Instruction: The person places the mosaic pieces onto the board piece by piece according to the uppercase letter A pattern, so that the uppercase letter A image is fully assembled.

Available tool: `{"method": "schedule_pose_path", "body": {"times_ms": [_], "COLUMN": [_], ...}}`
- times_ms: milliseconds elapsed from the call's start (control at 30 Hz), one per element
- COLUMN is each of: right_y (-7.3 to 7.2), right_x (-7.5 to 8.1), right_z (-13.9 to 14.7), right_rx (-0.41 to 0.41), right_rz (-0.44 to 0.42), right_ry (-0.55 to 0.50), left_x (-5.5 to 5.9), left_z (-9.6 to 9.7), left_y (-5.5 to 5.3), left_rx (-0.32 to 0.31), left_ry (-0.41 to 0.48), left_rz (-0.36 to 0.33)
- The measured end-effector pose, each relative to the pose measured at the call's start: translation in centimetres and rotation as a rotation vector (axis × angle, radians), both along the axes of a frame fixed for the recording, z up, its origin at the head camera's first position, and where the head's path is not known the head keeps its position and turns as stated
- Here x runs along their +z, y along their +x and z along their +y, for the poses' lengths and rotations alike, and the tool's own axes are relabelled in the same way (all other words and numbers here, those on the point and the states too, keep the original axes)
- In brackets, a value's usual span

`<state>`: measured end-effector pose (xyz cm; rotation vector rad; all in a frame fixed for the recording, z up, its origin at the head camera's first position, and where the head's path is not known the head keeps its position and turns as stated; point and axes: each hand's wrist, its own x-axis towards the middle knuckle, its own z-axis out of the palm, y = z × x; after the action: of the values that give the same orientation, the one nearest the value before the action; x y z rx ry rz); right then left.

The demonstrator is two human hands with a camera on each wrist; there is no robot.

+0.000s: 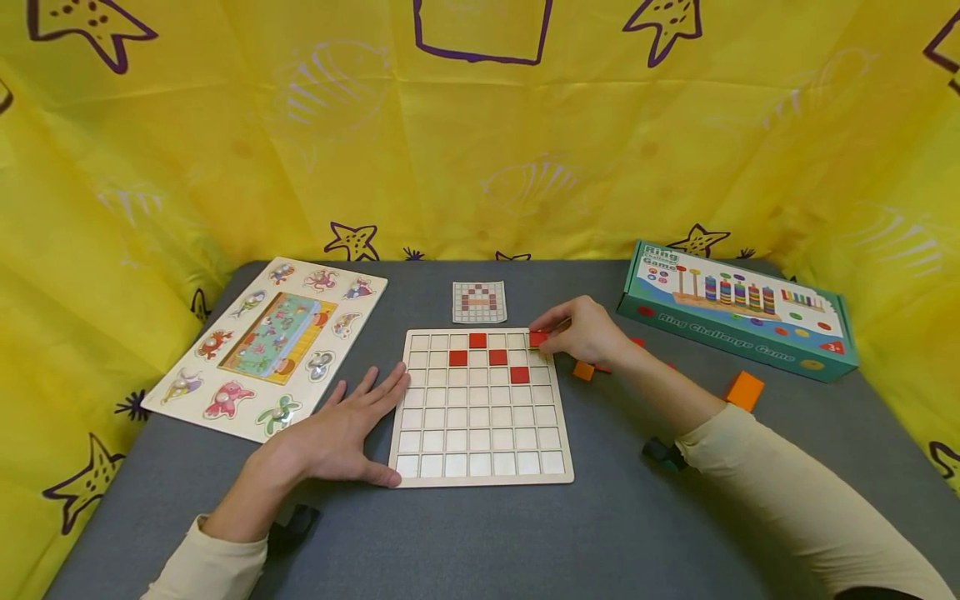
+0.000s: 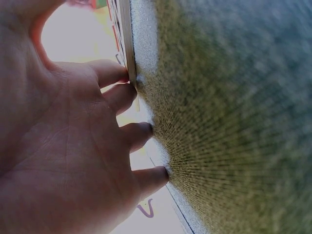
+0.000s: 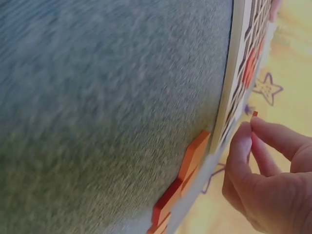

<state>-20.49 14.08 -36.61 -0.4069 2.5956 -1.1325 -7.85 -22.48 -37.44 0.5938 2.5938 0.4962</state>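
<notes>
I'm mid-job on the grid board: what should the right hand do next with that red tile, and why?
Probably have the right hand carry its red tile to the grid board, third row, second cell from left. That cell is empty and would mirror the placed red tile second from right; the placed tiles above look symmetrical.

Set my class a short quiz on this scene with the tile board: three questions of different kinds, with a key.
1. True or false: the left hand touches the grid board.
2. Where is the small patterned card? a) under the left hand; b) on the grid board; c) beyond the grid board's far edge.
3. Besides the red tile that the right hand pinches, how many red squares show on the grid board?

Key: 1. True. 2. c. 3. Four.
</notes>
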Motion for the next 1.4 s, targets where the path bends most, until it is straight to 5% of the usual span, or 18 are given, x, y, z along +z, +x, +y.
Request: {"method": "schedule_pose_path", "body": {"times_ms": [1000,1400], "right_y": [1.7,2.4], "right_x": [-0.5,-0.3], "right_z": [-7.1,-10.2], "right_rx": [0.088,0.05], "right_rz": [-0.154,-0.177], "right_ry": [-0.111,-0.106], "left_x": [-0.2,-0.3], "left_z": [0.1,0.0], "left_y": [-0.2,-0.3], "left_rx": [0.021,0.021], "left_ry": [-0.023,-0.023], "left_rz": [-0.022,-0.021]}}
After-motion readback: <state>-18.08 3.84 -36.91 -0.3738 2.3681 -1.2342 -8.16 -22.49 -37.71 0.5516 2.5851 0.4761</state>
